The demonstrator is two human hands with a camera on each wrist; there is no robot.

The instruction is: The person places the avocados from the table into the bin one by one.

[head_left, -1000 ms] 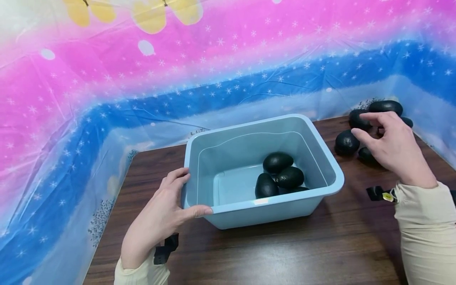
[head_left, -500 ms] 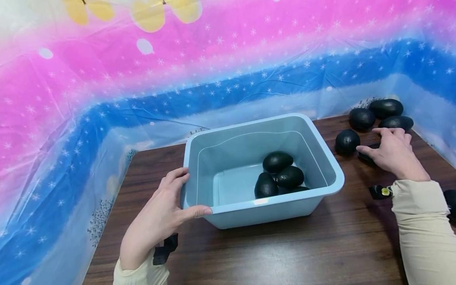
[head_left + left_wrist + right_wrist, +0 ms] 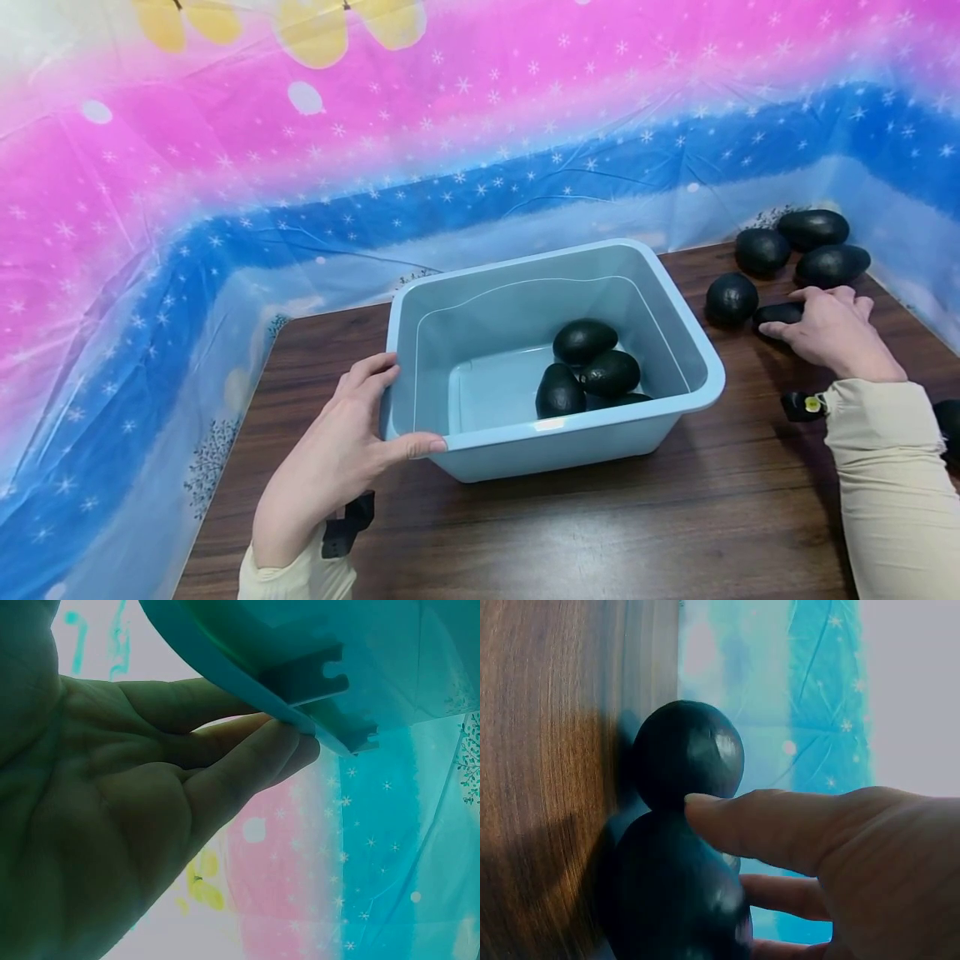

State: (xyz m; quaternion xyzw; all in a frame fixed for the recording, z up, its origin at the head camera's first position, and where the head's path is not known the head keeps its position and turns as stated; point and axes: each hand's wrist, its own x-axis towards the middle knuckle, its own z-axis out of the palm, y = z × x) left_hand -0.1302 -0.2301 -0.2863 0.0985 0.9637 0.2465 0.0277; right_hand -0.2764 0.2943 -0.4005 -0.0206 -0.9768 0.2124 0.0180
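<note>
My left hand (image 3: 341, 446) holds the near-left corner of a light blue plastic bin (image 3: 525, 446), thumb along the front rim and fingers at the left side. In the left wrist view its fingertips meet the bin's rim (image 3: 247, 694). Three dark avocados (image 3: 585, 342) show well inside the bin, with part of another at the front wall. At the right, my right hand (image 3: 840, 333) grips an avocado (image 3: 776, 317) lying on the table. The right wrist view has thumb and fingers at the sides of this avocado (image 3: 675, 892), partly out of frame.
One avocado (image 3: 731, 300) lies just left of the gripped one. Three more, including a nearer one (image 3: 832, 265), cluster behind at the table's back right. The brown wooden table (image 3: 600, 533) meets a patterned pink and blue curtain (image 3: 480, 175) at the back and sides.
My right hand has lowered onto the avocado and closed its thumb and fingers about it, uncovering the ones behind. The left hand and bin have stayed in place.
</note>
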